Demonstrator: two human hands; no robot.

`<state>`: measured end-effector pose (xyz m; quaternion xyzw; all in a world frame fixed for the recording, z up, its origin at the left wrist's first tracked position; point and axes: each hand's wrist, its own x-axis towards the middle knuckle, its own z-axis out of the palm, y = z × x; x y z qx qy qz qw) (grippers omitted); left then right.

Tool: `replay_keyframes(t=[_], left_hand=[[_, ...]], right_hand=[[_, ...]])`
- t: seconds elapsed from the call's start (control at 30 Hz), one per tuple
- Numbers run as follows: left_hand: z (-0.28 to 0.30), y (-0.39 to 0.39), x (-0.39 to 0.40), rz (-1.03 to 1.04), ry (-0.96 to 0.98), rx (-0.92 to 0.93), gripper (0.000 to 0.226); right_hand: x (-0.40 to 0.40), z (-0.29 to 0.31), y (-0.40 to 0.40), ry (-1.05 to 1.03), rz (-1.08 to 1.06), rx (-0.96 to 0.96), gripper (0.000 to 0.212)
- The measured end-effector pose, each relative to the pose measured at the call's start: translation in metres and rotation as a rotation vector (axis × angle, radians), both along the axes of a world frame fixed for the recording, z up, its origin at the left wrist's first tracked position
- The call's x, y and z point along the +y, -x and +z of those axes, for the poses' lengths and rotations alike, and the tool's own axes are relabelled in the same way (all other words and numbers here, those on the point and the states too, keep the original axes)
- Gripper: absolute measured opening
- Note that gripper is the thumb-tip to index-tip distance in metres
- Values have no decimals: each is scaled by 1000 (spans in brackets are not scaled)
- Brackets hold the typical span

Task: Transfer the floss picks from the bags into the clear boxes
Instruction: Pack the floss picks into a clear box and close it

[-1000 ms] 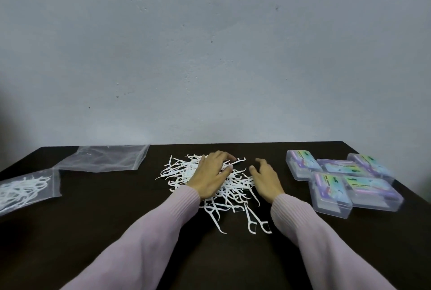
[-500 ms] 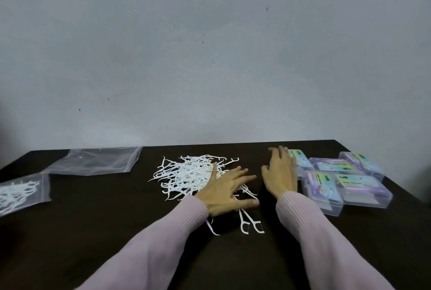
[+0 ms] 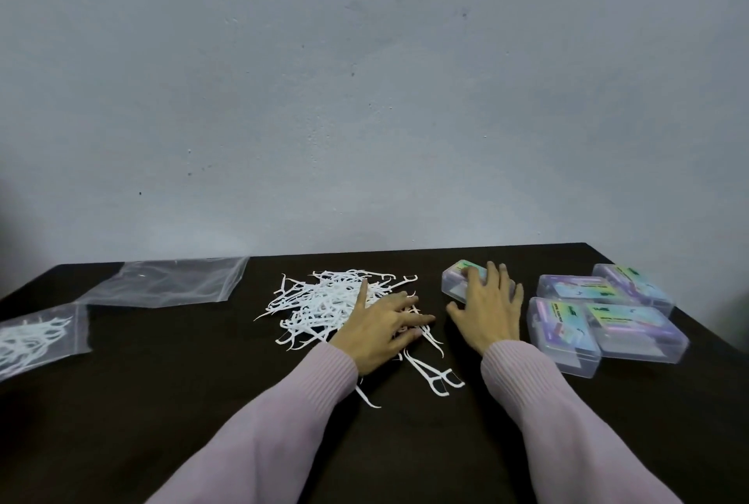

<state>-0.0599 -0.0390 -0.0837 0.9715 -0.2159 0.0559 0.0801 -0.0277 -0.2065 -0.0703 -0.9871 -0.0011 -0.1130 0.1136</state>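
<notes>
A loose heap of white floss picks (image 3: 320, 301) lies in the middle of the dark table (image 3: 162, 402). My left hand (image 3: 381, 329) rests flat on the heap's right side with its fingers spread. Straight fingers of my right hand (image 3: 488, 313) lie on top of one clear box (image 3: 458, 284), which stands apart from the others, just right of the heap. Its thumb points left, off the box. Several more clear lidded boxes (image 3: 636, 329) with coloured labels sit grouped at the right.
An empty clear zip bag (image 3: 170, 282) lies flat at the back left. A second bag (image 3: 36, 337) holding floss picks sits at the left edge. A few stray picks (image 3: 435, 380) lie in front of the heap. A grey wall stands behind the table.
My right hand has moved from beside the heap onto a clear box, and that box now sits left of the group. My left hand has opened flat on the picks.
</notes>
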Motion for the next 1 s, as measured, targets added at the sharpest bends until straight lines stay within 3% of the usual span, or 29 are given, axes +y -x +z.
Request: replay_keyframes(t=[0.23, 0.4, 0.53, 0.6, 0.7, 0.77, 1.0], left_hand=[[1, 8, -14, -50, 114, 138, 66], [0, -2, -3, 9, 147, 45, 41], [0, -2, 3, 23, 212, -45, 31], [2, 3, 1, -10, 236, 8, 40], [4, 12, -8, -70, 188, 175, 71], [5, 12, -9, -75, 154, 179, 79], [6, 3, 1, 52, 173, -6, 40]], right_hand=[[2, -5, 0, -39, -35, -47, 63], [0, -4, 2, -279, 36, -60, 59], [-2, -3, 3, -332, 56, -106, 56], [-4, -3, 3, -363, 50, -107, 56], [-5, -4, 3, -388, 33, -105, 56], [-6, -5, 2, -403, 31, -104, 56], [-5, -7, -1, -599, 126, -134, 65]])
